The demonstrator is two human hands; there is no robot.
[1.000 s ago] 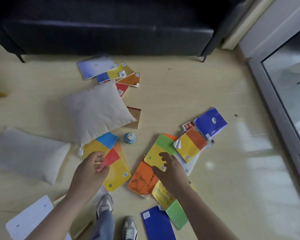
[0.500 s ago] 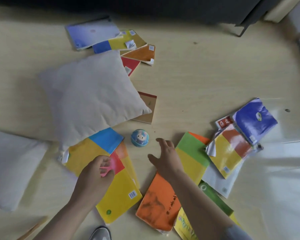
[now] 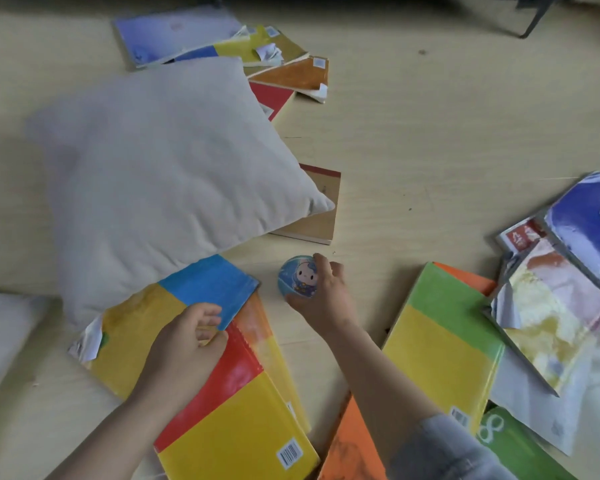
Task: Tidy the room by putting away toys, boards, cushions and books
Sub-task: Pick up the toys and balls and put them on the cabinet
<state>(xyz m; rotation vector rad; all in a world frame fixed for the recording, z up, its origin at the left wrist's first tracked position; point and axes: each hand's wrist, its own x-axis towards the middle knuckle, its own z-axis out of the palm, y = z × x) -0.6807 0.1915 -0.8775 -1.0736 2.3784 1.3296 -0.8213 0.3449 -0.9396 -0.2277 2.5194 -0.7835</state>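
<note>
On pale floor, right grip holds round ball, left grip pinches glossy book.

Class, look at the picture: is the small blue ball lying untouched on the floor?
No, the right hand has its fingers curled round the small blue ball.

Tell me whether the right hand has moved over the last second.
Yes. The right hand left the green-and-yellow book and went leftward to the blue ball, which it now holds.
</note>
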